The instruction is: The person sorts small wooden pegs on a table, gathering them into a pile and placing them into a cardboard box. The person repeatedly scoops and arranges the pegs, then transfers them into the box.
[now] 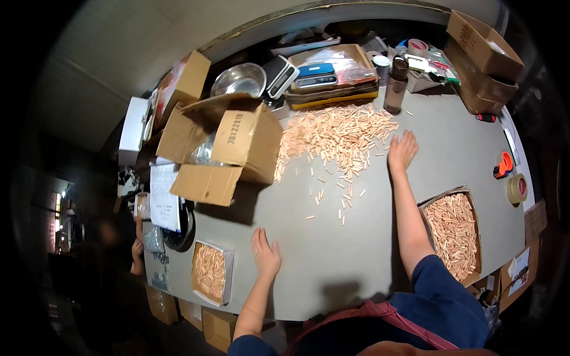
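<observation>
A heap of small light-wood dowel pins spreads over the far middle of the grey table, with several strays on its near side. At the heap's right edge my right hand lies palm down, fingers stretched out, holding nothing. My left hand rests on the table at the near left, also flat with its fingers extended and no object in it. Left of that hand stands a small white box full of dowel pins. A larger cardboard box of the same pins sits near my right arm.
An open carton with clear plastic inside stands left of the heap. Behind are a metal bowl, a blue-topped device and a dark bottle. Tape rolls lie at the right edge. Another person's hand shows far left.
</observation>
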The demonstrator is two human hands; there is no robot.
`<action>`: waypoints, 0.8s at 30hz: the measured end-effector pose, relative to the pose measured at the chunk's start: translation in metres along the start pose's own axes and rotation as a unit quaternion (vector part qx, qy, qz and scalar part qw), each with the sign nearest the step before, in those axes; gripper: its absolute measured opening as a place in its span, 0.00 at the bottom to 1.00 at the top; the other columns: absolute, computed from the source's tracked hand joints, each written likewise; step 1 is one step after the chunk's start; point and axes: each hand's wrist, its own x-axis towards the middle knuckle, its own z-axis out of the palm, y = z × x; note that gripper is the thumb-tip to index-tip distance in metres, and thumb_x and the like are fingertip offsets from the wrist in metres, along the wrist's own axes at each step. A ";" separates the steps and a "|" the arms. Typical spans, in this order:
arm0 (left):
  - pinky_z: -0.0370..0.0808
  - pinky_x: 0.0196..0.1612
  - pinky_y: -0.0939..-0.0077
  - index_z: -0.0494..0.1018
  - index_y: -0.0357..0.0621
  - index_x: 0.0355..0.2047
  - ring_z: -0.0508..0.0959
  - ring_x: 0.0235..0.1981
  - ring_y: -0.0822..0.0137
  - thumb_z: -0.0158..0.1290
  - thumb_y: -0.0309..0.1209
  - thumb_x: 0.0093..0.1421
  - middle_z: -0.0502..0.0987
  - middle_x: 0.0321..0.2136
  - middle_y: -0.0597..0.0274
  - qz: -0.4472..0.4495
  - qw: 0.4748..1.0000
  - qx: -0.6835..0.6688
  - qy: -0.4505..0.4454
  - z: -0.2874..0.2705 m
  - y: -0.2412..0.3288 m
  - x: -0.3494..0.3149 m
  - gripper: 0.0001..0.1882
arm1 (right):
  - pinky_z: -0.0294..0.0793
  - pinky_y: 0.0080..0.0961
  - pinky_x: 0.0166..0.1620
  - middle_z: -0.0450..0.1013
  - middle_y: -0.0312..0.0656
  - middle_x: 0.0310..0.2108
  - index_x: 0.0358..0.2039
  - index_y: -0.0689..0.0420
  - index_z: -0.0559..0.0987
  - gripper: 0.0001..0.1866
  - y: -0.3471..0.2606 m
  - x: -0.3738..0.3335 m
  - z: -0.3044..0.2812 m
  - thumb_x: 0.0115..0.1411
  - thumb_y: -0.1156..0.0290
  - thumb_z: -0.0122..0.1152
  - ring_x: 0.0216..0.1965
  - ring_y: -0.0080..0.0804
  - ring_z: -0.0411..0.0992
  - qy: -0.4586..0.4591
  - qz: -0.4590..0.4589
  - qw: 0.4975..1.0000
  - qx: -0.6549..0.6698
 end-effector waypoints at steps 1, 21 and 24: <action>0.56 0.73 0.46 0.59 0.30 0.69 0.59 0.71 0.37 0.51 0.32 0.68 0.59 0.70 0.37 0.000 1.000 -0.003 -0.004 -0.001 0.001 0.001 0.32 | 0.44 0.52 0.76 0.61 0.57 0.72 0.68 0.64 0.66 0.32 -0.009 0.007 0.002 0.73 0.54 0.52 0.75 0.50 0.54 -0.005 0.010 1.000 0.012; 0.57 0.73 0.45 0.61 0.31 0.67 0.60 0.70 0.37 0.56 0.31 0.65 0.61 0.68 0.38 0.007 0.999 -0.031 0.005 -0.005 -0.005 0.005 0.33 | 0.68 0.45 0.62 0.76 0.56 0.52 0.49 0.66 0.79 0.20 -0.016 0.066 0.028 0.74 0.60 0.50 0.57 0.56 0.71 0.017 -0.109 0.983 0.146; 0.57 0.73 0.45 0.61 0.31 0.68 0.59 0.70 0.37 0.56 0.31 0.64 0.60 0.68 0.39 -0.012 0.999 -0.033 -0.009 -0.005 -0.003 0.005 0.34 | 0.70 0.45 0.60 0.76 0.56 0.51 0.51 0.64 0.78 0.19 -0.032 0.034 0.018 0.75 0.60 0.50 0.55 0.56 0.73 -0.019 -0.117 0.968 0.220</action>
